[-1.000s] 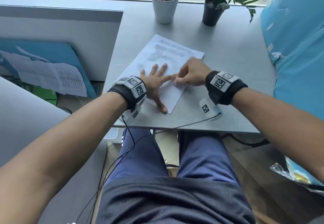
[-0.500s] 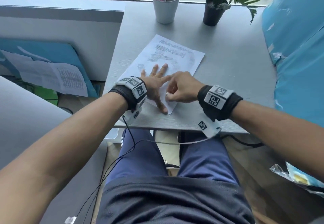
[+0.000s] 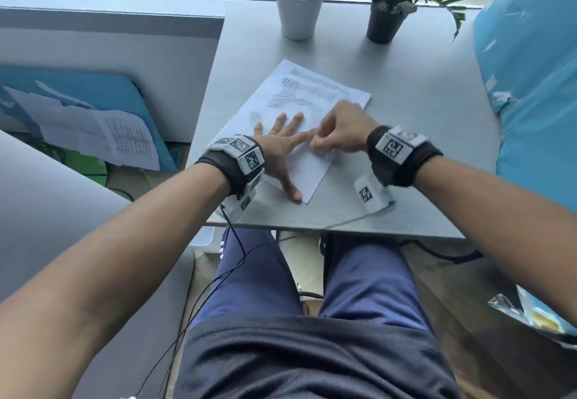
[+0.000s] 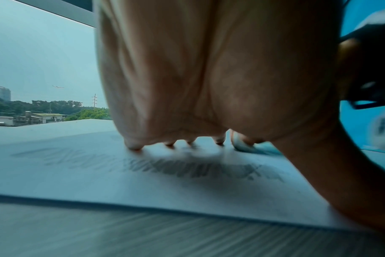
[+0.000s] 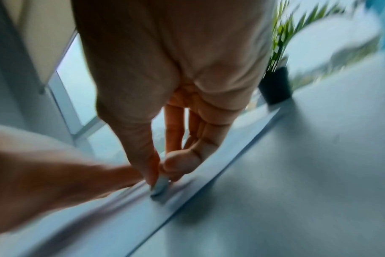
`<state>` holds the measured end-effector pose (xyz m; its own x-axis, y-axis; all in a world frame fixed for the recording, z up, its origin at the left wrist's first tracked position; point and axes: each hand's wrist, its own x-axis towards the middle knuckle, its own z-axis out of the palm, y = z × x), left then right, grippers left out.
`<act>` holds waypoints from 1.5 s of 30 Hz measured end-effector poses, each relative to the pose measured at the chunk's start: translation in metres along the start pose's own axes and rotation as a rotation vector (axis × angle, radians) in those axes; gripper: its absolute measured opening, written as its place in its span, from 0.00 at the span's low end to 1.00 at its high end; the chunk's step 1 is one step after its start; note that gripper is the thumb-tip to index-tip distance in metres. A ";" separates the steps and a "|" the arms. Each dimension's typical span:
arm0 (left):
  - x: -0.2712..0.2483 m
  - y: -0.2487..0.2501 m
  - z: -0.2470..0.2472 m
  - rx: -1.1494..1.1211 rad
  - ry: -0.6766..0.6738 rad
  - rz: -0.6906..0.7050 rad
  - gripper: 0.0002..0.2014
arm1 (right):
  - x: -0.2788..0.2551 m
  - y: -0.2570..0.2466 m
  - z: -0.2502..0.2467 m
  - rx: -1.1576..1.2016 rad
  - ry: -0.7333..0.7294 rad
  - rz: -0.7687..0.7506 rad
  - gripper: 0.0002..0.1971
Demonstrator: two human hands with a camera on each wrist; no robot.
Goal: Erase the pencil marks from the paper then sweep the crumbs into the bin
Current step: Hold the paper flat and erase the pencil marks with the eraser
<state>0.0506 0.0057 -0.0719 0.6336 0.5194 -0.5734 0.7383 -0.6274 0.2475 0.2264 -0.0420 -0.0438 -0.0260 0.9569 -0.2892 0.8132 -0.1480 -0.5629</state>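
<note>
- Now the left hand (image 3: 278, 149) lies flat, fingers spread, pressing the paper (image 3: 307, 124) onto the worktop (image 3: 406, 92).
- Right hand (image 3: 342, 130) pinches a small eraser (image 5: 160, 187) between thumb and fingertips, its tip on the paper's near part.
- Pencil marks (image 3: 296, 92) cover the sheet's far half.
- Cup (image 3: 299, 14) and plant (image 3: 387, 17) stand by the window.

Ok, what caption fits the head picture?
Left hand flat on white paper sheet; right hand rubs it.
</note>
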 end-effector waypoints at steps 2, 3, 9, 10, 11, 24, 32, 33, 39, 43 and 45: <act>-0.001 -0.001 0.001 -0.013 0.006 -0.006 0.76 | 0.007 0.002 -0.008 -0.041 0.121 0.021 0.06; 0.000 0.000 0.002 -0.003 0.002 -0.009 0.76 | 0.002 -0.003 0.001 -0.075 0.100 -0.010 0.09; 0.000 0.001 0.000 0.030 -0.024 -0.008 0.78 | -0.012 -0.011 0.016 -0.052 -0.088 -0.065 0.03; -0.001 0.000 -0.001 0.022 -0.017 -0.004 0.78 | -0.003 -0.005 0.003 -0.018 -0.003 -0.013 0.03; -0.002 0.000 0.000 0.015 -0.013 -0.007 0.78 | 0.004 -0.001 -0.004 -0.012 0.074 0.023 0.03; -0.001 0.001 0.001 0.036 -0.019 -0.019 0.79 | -0.011 -0.019 0.022 -0.095 0.019 -0.056 0.04; -0.003 0.001 0.000 -0.004 -0.006 -0.013 0.78 | 0.005 -0.003 -0.002 -0.022 0.091 0.035 0.04; -0.002 0.001 0.000 0.004 -0.011 -0.015 0.78 | 0.000 -0.009 0.008 -0.062 0.055 0.002 0.05; 0.000 0.001 0.000 0.011 -0.015 -0.006 0.78 | 0.000 -0.010 0.008 -0.007 -0.029 0.002 0.04; -0.001 0.001 0.002 0.016 -0.021 -0.019 0.78 | -0.002 -0.015 0.016 -0.022 0.008 -0.029 0.03; 0.002 0.002 0.003 0.036 -0.036 -0.030 0.80 | -0.023 -0.027 0.034 -0.078 -0.156 -0.116 0.06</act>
<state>0.0525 0.0032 -0.0750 0.6019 0.5181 -0.6077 0.7480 -0.6322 0.2019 0.1854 -0.0683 -0.0481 -0.2066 0.9152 -0.3460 0.8419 -0.0139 -0.5395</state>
